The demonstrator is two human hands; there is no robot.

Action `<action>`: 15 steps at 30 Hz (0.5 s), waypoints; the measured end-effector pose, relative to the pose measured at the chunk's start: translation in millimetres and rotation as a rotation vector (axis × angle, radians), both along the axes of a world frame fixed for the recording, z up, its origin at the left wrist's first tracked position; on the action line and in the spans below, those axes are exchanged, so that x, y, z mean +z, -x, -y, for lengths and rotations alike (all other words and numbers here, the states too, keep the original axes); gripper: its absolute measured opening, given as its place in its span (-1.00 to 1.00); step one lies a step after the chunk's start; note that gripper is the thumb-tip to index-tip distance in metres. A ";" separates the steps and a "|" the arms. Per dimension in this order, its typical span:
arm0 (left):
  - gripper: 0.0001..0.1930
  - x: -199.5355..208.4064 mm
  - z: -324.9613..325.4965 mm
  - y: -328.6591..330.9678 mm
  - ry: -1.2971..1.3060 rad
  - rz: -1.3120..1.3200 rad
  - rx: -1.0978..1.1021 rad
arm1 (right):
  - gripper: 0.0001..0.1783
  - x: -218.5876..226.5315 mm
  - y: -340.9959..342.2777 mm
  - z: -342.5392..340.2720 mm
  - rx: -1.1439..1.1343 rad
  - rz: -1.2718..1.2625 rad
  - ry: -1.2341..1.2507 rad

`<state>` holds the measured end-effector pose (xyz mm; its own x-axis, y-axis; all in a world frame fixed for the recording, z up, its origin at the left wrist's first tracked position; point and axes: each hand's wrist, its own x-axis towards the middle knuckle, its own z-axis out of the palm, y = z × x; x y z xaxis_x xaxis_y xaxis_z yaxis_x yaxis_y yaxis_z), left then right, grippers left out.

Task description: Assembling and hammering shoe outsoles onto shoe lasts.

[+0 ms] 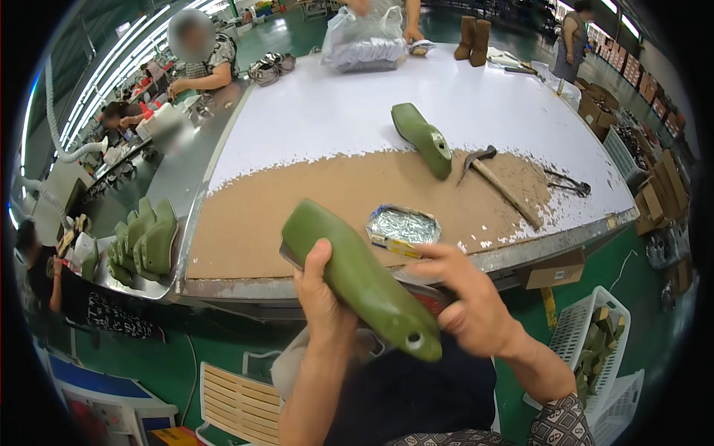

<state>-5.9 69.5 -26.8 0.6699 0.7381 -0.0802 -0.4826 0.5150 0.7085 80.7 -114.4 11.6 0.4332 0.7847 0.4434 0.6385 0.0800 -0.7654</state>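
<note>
The olive-green plastic shoe last [357,276] sits in the air over the person's lap, just off the near edge of the worn brown-and-white worktable [312,201], its heel end with the round hole pointing to about five o'clock. The likeliest slip, I judge, is the smooth last twisting out of the grasp, since only the left hand [321,297] truly clamps it. If it drops, it could strike the lap or the green floor. A thin dark piece lies under the last (insole or tool, I cannot tell) and could shift out of line.

The left hand's fingers wrap shut around the last's middle, thumb lying up along its side. The right hand [468,297], at three o'clock from the last, is half curled, fingers touching the heel end rather than closed on it. A foil-lined tray of small nails [403,226] lies at twelve o'clock, near enough for an elbow to knock.
</note>
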 end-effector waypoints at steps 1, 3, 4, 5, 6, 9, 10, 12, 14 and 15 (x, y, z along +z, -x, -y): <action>-0.58 2.4 8.8 -7.6 0.014 -0.006 -0.014 | -0.19 -7.2 -4.4 6.7 0.013 -0.308 0.026; -0.58 16.9 36.1 -21.2 -0.158 0.017 -0.049 | 0.04 -17.5 1.7 18.8 0.087 -0.727 0.157; -0.55 20.3 46.3 -26.4 -0.199 0.050 -0.034 | 0.06 -16.6 2.4 27.1 0.249 -0.986 0.163; -0.55 22.7 49.4 -26.6 -0.196 0.045 -0.035 | 0.08 -16.9 3.2 34.6 0.422 -1.245 0.168; -0.52 25.0 51.6 -26.8 -0.229 0.072 -0.087 | -0.08 -23.1 -4.2 43.4 0.465 -1.246 0.139; -0.39 25.9 55.2 -20.5 -0.245 0.157 -0.170 | -0.12 -13.6 -4.5 50.9 0.261 -0.760 0.252; -0.40 23.2 55.7 -19.5 -0.272 0.250 -0.121 | -0.17 -19.1 -2.2 46.2 0.182 -0.604 0.182; -0.40 20.2 53.2 -14.5 -0.301 0.342 -0.077 | -0.19 -30.2 -14.0 44.7 0.114 -0.282 0.178; -0.46 17.1 49.4 -9.0 -0.079 0.306 0.012 | -0.21 -40.6 -35.5 43.5 0.029 0.204 0.138; -0.58 9.4 46.9 -5.7 -0.016 0.249 0.081 | -0.21 -45.4 -39.3 38.2 0.036 0.205 0.131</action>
<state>-0.1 22.6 -17.3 0.6060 0.7901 0.0919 -0.6823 0.4570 0.5706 120.0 -152.5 -33.8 0.3151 0.8545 0.4129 0.7803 0.0144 -0.6253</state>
